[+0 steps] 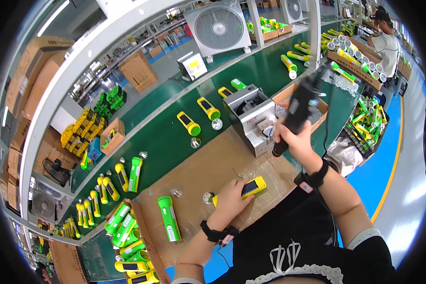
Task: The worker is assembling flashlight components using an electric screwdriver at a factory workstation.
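My left hand (231, 201) is closed over a yellow flashlight (254, 186) with a dark panel, which lies on the brown cardboard sheet (208, 163). Gripped in my right hand (296, 141) is a black electric screwdriver (300, 109), raised in front of a silver screw feeder (255, 128); its lower tip is above the work surface and apart from the flashlight. A small silver reflector (208, 197) sits beside my left hand, and another reflector (176, 192) is farther left. A green flashlight (169, 218) lies left of them.
An open carton of flashlights (142, 222) stands at the left. Several yellow and green flashlights line the green conveyor belt (163, 154) beyond the cardboard. Behind the feeder is a cardboard box (321, 113). At the right is a black crate (359, 137); a co-worker (386, 45) sits at far right.
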`<state>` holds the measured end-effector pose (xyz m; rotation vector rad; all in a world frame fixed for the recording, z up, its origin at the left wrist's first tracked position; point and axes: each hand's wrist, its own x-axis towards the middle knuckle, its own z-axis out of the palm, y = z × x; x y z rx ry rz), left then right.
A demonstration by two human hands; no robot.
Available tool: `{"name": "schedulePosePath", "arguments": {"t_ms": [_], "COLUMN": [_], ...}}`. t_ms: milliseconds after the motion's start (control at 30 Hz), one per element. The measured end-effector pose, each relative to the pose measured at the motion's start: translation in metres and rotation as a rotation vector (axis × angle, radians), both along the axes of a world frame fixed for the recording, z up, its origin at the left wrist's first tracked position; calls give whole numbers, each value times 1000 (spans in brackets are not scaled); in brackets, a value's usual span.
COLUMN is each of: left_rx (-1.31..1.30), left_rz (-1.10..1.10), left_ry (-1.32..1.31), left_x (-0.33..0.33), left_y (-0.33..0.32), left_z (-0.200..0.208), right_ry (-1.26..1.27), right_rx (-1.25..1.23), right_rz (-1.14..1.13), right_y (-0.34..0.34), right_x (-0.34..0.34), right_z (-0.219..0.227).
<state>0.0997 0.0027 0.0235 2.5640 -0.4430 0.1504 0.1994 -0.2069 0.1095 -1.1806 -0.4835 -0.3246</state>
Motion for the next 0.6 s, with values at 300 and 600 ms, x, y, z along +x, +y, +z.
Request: {"name": "schedulePosePath", "arguments": {"t_ms": [300, 600], "left_rx": [24, 1], "left_rz": [108, 89], "left_ry": [-117, -80], "left_x": [-8, -11], "left_y": [0, 0], "left_z": [-16, -16], "right_ry": [-196, -83], "right_rx": [31, 26], "right_rz": [47, 124], "right_y": [20, 26], "right_x": [-73, -74], "right_z": [-43, -48]}}
